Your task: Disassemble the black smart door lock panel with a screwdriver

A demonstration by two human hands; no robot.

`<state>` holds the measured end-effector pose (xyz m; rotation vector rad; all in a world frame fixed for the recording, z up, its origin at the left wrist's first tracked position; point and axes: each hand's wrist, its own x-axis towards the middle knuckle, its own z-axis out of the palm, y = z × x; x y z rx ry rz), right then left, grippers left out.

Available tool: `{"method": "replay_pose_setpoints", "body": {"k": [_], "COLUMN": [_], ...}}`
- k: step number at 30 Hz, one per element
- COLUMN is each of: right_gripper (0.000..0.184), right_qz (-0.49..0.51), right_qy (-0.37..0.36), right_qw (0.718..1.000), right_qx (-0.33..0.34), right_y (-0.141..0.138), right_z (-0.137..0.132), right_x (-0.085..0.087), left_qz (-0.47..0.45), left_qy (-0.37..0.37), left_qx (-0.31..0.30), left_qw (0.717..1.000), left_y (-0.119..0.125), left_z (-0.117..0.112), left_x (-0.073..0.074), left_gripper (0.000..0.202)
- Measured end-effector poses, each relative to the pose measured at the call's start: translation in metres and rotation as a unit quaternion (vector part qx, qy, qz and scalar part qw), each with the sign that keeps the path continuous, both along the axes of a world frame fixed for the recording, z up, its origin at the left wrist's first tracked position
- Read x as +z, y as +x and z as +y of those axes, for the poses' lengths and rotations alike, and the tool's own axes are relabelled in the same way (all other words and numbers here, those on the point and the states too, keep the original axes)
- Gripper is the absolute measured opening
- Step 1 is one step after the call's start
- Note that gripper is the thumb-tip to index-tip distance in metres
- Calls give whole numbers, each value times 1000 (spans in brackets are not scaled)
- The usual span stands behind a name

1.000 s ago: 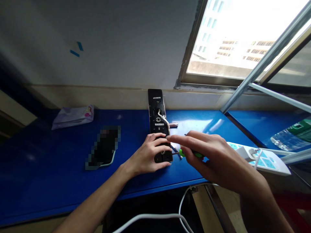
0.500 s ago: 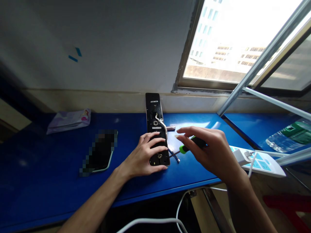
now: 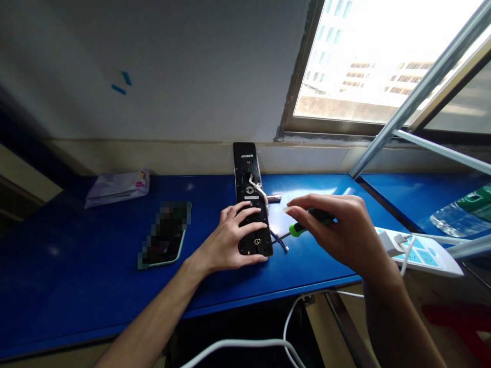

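Observation:
A long black door lock panel point(image 3: 246, 158), back side up, leans against the foot of the wall with its near end over the blue tabletop. My left hand point(image 3: 232, 237) lies across its lower half, fingers spread over the face and thumb along the near end, holding it. A screwdriver point(image 3: 297, 229) with a black and green handle is in my right hand point(image 3: 341, 230), mostly covered by the palm and fingers. Its shaft points left to the panel's lower right edge; I cannot tell exactly where the tip touches. A white cable point(image 3: 260, 190) runs down the panel's face.
Left of my hand lies a phone point(image 3: 163, 237), partly pixelated. Behind it sits a tissue pack point(image 3: 117, 188). A white power strip point(image 3: 433, 258) with plugs, a metal frame bar point(image 3: 378, 145) and a water bottle point(image 3: 462, 212) stand to the right. White cords hang below the table edge.
The camera view has shifted slightly, so everything sits a little farther right. My right forefinger and thumb tips are closer together. My left hand keeps its hold on the panel.

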<state>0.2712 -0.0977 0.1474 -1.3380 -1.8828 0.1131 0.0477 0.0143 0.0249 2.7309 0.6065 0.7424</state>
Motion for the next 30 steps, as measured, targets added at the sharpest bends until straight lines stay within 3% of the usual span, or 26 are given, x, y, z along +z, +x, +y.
{"method": "replay_pose_setpoints", "body": {"k": [4, 10, 15, 22, 30], "right_gripper": [14, 47, 18, 11, 36], "right_qz": [-30, -48, -40, -52, -79], "right_qy": [-13, -40, -39, -44, -59], "right_qw": [998, 996, 998, 997, 993], "right_qx": [48, 61, 7, 39, 67], "right_y": [3, 3, 2, 4, 6], "right_z": [-2, -5, -2, -2, -6], "right_x": [4, 9, 8, 9, 11], "left_qz": [5, 3, 1, 4, 2], "left_qy": [-1, -1, -6, -10, -11], "left_qx": [-3, 0, 0, 1, 3], "left_qw": [1000, 1000, 1000, 1000, 1000], "left_y": [-1, 0, 0, 0, 0], "left_z": [0, 0, -1, -1, -2], "left_x": [-1, -1, 0, 0, 1], "left_gripper": [64, 64, 64, 64, 63]}}
